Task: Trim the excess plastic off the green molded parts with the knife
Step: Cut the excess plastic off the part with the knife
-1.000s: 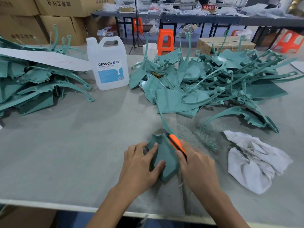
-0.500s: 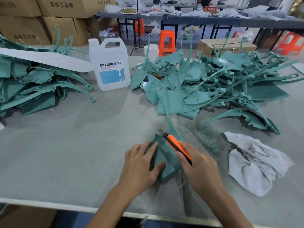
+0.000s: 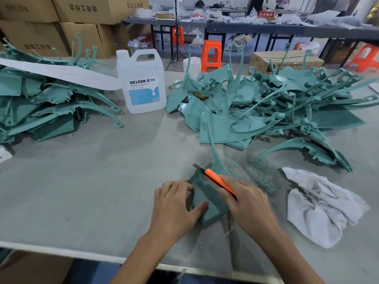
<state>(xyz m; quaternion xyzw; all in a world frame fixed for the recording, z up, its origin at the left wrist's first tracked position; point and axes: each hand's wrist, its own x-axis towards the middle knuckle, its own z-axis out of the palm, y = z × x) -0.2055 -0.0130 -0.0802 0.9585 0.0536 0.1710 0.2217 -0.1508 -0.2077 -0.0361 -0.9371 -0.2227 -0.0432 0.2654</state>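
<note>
Here, low in the middle of the frame, my left hand (image 3: 176, 203) grips the green molded part (image 3: 207, 193) on the grey bench (image 3: 102, 181). My fingers curl over its left edge and my thumb lies across its flat face. The part's broad end points toward me, and a thin curved arm rises from its far end toward the centre of the frame.

My right hand (image 3: 248, 203) is wrapped round the knife (image 3: 217, 180), an orange and black cutter lying slantwise over the part. Its dark blade tip pokes out toward the upper left at the part's far edge. I cannot tell whether the blade is biting into the plastic.

Just right of the part, fine green shavings (image 3: 252, 175) are scattered on the bench. A crumpled white cloth (image 3: 320, 206) lies further right, apart from my hands.

A big heap of green parts (image 3: 266, 107) fills the upper right of the bench. A second heap (image 3: 41, 107) sits at the left edge with a long white paper strip (image 3: 61, 73) lying across it. Between the two heaps stands a white jug (image 3: 143, 83) with a blue label. Cardboard boxes (image 3: 61, 17) are stacked in the upper left, and an orange stool (image 3: 211, 52) stands on the floor behind the bench.
</note>
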